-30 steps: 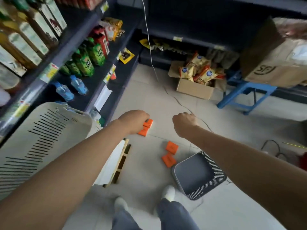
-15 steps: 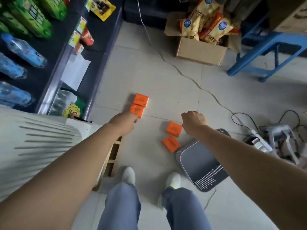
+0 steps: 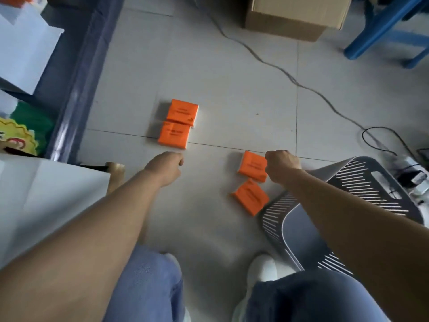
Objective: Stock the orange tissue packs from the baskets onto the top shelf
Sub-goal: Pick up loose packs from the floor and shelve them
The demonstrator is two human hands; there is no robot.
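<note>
Item 1: four flat, rectangular orange tissue packs in plastic wrap, all lying on the pale tiled floor, none on a shelf.
- Far-left pack and near-left pack: touching end to end, the farther one overlapping the nearer edge slightly.
- Upper-right pack and lower-right pack: just beside each other, both turned at an angle, next to the basket rim.

Item 2: left hand. Fingers curled into a loose fist, nothing held; it is just short of the near-left pack and apart from it.

Item 3: right hand. Fingers curled, knuckles covering the right edge of the upper-right pack (whether it pinches the pack or only overlaps it cannot be told).

Item 4: dark grey slotted plastic basket, tipped over on the floor under the right forearm, its visible interior bare.

Item 5: surroundings. Brown cardboard box at the top; blue plastic stool to its right; thin grey cable running across the tiles; dark blue shelf base along the left; blurred white surface at lower left; white shoe and blue jeans at the bottom.
</note>
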